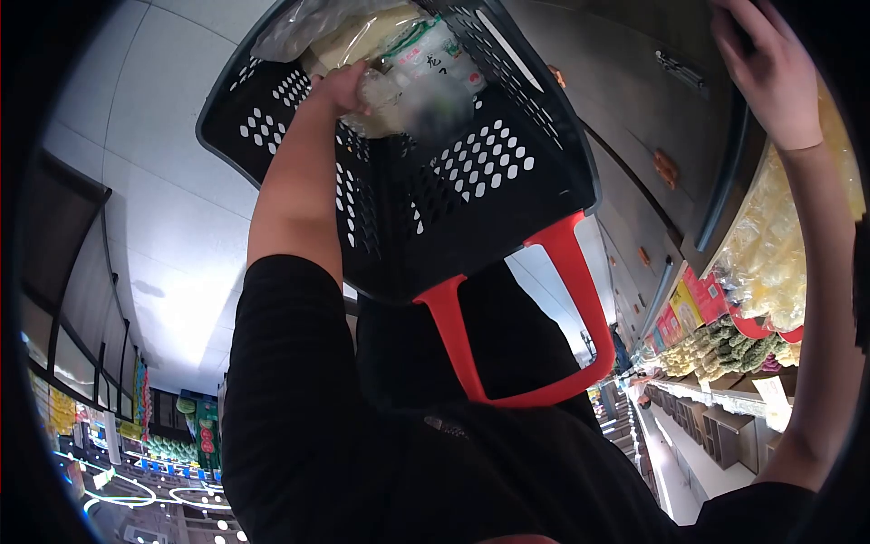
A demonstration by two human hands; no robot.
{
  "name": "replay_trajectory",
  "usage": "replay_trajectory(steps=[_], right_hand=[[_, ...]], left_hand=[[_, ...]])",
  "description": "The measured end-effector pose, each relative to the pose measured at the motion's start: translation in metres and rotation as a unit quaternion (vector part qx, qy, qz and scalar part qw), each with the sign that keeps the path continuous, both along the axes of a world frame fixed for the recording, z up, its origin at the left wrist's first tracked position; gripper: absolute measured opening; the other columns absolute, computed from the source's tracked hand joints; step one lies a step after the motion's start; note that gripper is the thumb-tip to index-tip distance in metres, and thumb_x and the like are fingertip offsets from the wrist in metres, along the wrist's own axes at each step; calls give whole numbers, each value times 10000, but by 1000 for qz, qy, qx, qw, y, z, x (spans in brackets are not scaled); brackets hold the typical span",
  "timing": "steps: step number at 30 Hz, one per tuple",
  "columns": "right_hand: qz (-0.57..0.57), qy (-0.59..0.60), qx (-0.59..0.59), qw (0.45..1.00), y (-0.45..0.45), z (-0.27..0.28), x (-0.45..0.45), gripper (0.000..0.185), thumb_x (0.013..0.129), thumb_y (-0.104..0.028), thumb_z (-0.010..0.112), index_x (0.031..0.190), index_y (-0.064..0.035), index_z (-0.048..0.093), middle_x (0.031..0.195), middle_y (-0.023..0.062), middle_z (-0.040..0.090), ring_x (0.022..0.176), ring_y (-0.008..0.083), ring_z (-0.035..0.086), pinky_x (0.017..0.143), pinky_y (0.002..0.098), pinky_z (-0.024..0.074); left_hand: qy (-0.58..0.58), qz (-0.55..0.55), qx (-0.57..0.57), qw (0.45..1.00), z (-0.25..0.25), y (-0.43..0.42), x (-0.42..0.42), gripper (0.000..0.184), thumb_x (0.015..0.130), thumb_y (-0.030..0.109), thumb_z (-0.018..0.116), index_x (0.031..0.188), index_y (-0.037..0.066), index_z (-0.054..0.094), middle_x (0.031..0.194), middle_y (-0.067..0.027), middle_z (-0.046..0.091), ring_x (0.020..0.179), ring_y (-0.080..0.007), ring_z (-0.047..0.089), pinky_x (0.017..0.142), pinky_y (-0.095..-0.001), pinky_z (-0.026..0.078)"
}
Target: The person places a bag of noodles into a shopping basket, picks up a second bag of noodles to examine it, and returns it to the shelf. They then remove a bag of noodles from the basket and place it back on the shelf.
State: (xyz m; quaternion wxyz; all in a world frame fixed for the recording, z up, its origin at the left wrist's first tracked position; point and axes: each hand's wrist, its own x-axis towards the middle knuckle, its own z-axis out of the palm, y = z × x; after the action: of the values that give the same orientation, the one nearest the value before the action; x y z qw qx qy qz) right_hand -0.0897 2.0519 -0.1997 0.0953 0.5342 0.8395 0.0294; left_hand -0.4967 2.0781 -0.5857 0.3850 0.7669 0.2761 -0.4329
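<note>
My left hand (343, 89) reaches into a black shopping basket (299, 127) with perforated sides. Its fingers close on a clear plastic bag (382, 89); part of the grip is hidden. Right beside it lies a white plastic package (435, 62) with a green band and dark characters. A pale, shiny wrapped item (358, 41) sits behind these. The basket's red handle (553, 394) hangs down toward my body. My right hand (772, 77) is raised at the upper right, away from the basket, thumb and fingers apart. Its fingertips are cut off by the frame edge.
At the right, a dark display surface (625, 109) holds a few small orange-brown items (665, 169). Bags of yellowish goods (766, 245) and stacked produce (725, 354) stand below my right forearm. Pale floor tiles (172, 236) and dark racks (68, 263) lie to the left.
</note>
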Motion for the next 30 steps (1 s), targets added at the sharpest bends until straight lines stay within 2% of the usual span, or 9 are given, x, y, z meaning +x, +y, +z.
replay_trajectory(steps=[6,12,15,18,24,26,27,28,30], right_hand=[[2,-24,-5,1000,0,2,-1,345,615,126,599,883,-84,652,1351,138,571,1443,498,312,1144,578,333],[5,46,16,999,-10,-6,14,352,616,111,616,894,-99,669,1331,129,583,1430,496,329,1134,572,353],[-5,51,23,998,-12,-4,11,357,612,92,639,902,-111,678,1327,123,581,1418,493,339,1126,560,383],[-44,92,5,995,-11,1,3,348,614,70,665,909,-115,680,1329,121,577,1411,490,346,1135,553,384],[-30,100,-18,994,-16,4,13,256,721,-109,747,972,-131,701,1364,156,550,1431,448,336,1170,532,351],[-118,-42,-114,986,-20,15,0,425,824,-158,683,1249,-160,661,1529,21,438,1517,302,235,1207,412,335],[-112,-60,-97,987,-20,21,-7,384,818,-179,696,1201,-164,692,1541,-28,424,1541,284,158,1218,390,316],[-116,-70,-93,986,-22,5,2,381,818,-210,703,1196,-173,697,1561,-32,400,1553,281,108,1224,384,302],[-193,-46,-133,971,-19,38,-28,382,829,-219,698,1209,-185,692,1525,-13,458,1532,295,195,1219,385,301]], left_hand=[[25,12,55,998,6,-10,-19,782,669,324,866,1368,284,518,1352,-65,619,1331,-293,507,1060,-574,327],[-68,-3,79,995,43,-21,-21,639,684,225,813,1278,271,581,1282,-12,626,1279,-262,534,1014,-577,348],[-122,-20,126,984,68,-34,-22,539,750,163,746,1263,242,600,1331,-18,605,1312,-235,516,1066,-536,339],[-219,-39,165,961,86,-47,-37,512,760,120,707,1253,212,606,1313,-46,604,1312,-235,512,1070,-542,341],[-322,-21,170,931,220,-46,-36,599,685,166,787,1253,199,601,1262,-38,566,1262,-241,523,1062,-551,339],[-342,-1,167,925,283,-42,-35,658,632,170,818,1252,195,599,1254,-42,566,1254,-241,521,1057,-555,337],[-353,21,172,920,311,-42,-36,669,621,166,816,1253,191,598,1258,-39,566,1244,-244,525,1043,-557,339],[-357,52,173,917,337,-42,-38,715,607,201,857,1269,195,587,1254,-32,581,1247,-239,528,1057,-509,309],[-397,106,175,895,397,-37,-39,712,604,185,872,1257,170,588,1223,-58,594,1183,-273,569,1006,-485,385]])
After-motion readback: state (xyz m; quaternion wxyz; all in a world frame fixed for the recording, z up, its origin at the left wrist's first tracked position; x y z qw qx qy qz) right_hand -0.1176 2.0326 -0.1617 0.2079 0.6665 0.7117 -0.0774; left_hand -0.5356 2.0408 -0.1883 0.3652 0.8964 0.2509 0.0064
